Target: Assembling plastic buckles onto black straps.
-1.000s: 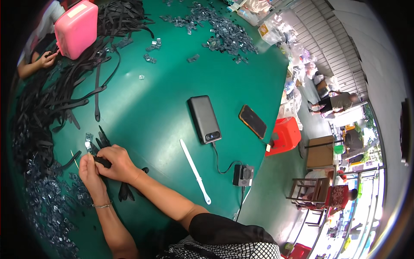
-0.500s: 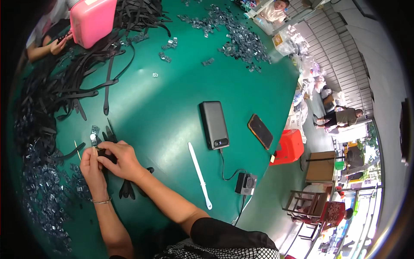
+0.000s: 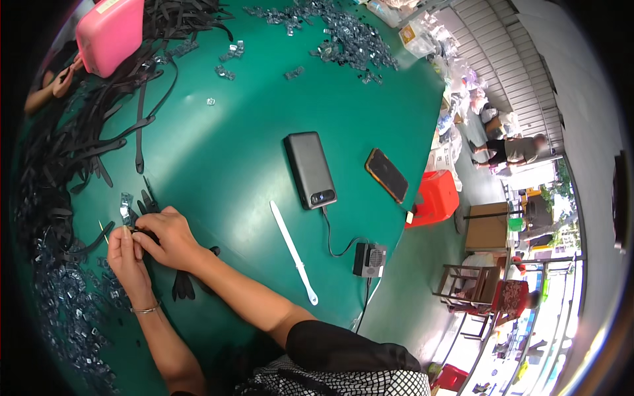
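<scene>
Power bank (image 3: pixel 305 165): one, black, on the green tabletop (image 3: pixel 244 132)
Hands: two, left of the power bank; left hand (image 3: pixel 130 264) and right hand (image 3: pixel 166 239) both pinched closed, fingertips meeting on one piece
Dark piece (image 3: pixel 146 232): one, between those fingertips, left of the power bank, mostly hidden
Clear buckles (image 3: pixel 353 43): two large heaps, one beyond the power bank, one far left; too many to count
Black straps (image 3: pixel 99 148): uncountable tangle, left of the power bank
White strip (image 3: pixel 290 247): one, nearer the wearer than the power bank
Phone (image 3: pixel 387 177): one, right of the power bank
</scene>
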The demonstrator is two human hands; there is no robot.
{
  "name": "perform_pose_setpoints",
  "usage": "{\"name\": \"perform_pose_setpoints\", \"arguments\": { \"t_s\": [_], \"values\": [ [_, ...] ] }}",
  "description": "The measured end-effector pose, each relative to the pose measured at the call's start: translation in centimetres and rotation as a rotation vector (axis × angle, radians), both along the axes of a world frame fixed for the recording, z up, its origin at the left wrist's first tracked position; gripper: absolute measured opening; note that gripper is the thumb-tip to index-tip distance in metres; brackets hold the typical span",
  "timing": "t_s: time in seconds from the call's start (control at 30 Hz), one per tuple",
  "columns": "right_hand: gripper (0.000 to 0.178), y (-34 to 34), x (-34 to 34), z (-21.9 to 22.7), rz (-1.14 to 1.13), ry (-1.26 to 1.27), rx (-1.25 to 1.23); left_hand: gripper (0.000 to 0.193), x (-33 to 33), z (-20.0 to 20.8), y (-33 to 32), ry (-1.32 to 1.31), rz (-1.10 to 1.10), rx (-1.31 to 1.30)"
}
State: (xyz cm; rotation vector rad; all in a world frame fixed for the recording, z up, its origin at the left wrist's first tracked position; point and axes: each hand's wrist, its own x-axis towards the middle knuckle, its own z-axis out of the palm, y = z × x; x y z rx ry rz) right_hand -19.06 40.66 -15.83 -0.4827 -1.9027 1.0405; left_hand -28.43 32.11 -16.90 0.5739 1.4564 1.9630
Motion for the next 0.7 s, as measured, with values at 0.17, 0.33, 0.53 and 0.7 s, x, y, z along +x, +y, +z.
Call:
{"name": "perform_pose_setpoints", "arguments": {
  "t_s": [0.17,0.33,0.53,0.7],
  "values": [
    [0.014,0.0,0.0,0.8,-0.036,-0.011,0.107,0.015,0.0,0.3,-0.1,0.011,0.007,0.0],
    [0.015,-0.4,-0.2,0.7,-0.075,0.029,0.102,0.014,0.1,0.3,0.1,0.041,0.034,-0.016],
    [0.021,0.1,0.0,0.5,0.031,0.015,-0.076,0.015,-0.1,-0.1,-0.2,0.072,0.002,-0.027],
    [0.018,0.7,0.4,0.2,0.064,-0.03,-0.083,0.016,0.1,-0.2,0.0,0.052,-0.056,0.012]
  ]
}}
